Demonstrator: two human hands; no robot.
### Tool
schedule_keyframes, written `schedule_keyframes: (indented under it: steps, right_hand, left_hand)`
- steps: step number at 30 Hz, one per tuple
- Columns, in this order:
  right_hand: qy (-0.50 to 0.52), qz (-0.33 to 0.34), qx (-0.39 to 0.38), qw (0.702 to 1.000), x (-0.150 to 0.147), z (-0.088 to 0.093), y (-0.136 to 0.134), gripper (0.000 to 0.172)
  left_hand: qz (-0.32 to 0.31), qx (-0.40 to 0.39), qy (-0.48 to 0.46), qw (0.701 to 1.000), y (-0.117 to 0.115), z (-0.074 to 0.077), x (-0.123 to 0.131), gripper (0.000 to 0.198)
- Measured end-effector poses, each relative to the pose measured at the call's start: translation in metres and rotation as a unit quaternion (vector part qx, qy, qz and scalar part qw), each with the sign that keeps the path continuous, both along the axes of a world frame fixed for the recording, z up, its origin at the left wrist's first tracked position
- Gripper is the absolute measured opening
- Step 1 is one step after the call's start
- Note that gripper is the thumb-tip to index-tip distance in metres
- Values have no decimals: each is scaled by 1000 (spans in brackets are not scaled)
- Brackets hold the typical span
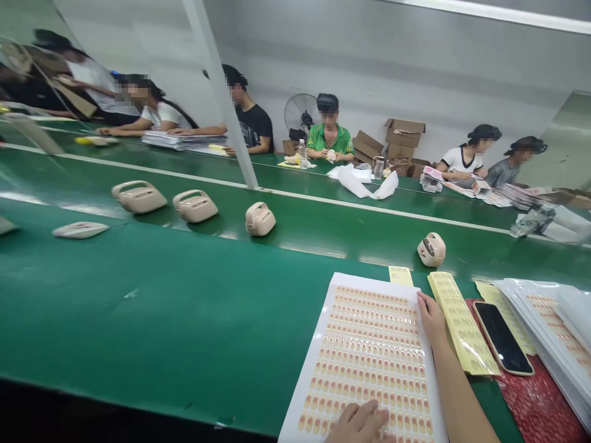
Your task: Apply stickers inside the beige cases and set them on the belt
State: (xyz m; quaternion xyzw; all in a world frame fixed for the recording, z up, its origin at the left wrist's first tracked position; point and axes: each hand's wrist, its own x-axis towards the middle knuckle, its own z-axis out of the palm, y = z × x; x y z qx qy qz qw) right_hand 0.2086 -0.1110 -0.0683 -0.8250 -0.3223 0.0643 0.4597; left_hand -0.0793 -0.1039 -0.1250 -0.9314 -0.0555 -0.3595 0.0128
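Observation:
In front of me a white sticker sheet (378,332) with rows of small oval peach-and-yellow stickers lies on the green table. My right hand (431,317) grips its upper right edge, thumb on top and the other fingers mostly hidden. Low in the view, my left hand (357,424) rests over the sheet's lower part, fingers spread and slightly bent, holding nothing visible. A yellow label strip (462,329) lies just right of my right hand. Part of another small yellow label sheet (401,275) shows past the sheet's top edge.
A black phone (503,338) and red bubble wrap (538,394) lie right, beside a stack of sticker sheets (554,332). Beige handled housings (196,206) and a rounded beige piece (431,250) sit along the green conveyor belt (341,231). Several people sit across it; a slanted white post (224,92) stands between.

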Motion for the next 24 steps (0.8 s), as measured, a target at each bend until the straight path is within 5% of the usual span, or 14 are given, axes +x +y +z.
schedule_keyframes:
  steps: [3,4,8,18,24]
  right_hand:
    - [-7,5,-28,1000,1,2,-1,57]
    - [-13,8,-41,999,1,3,-1,55]
    - [-53,15,-107,993,1,12,11,44]
    - [-137,-19,-254,957,6,21,95,22]
    - [-130,-52,-281,949,9,15,107,22]
  left_hand:
    - [-79,-18,93,992,35,25,-10,31]
    - [-63,-32,88,994,49,34,-15,44]
    - [80,-121,123,982,87,50,-25,35]
    - [74,-79,75,991,88,48,-26,27]
    - [69,-53,66,994,91,48,-26,28]
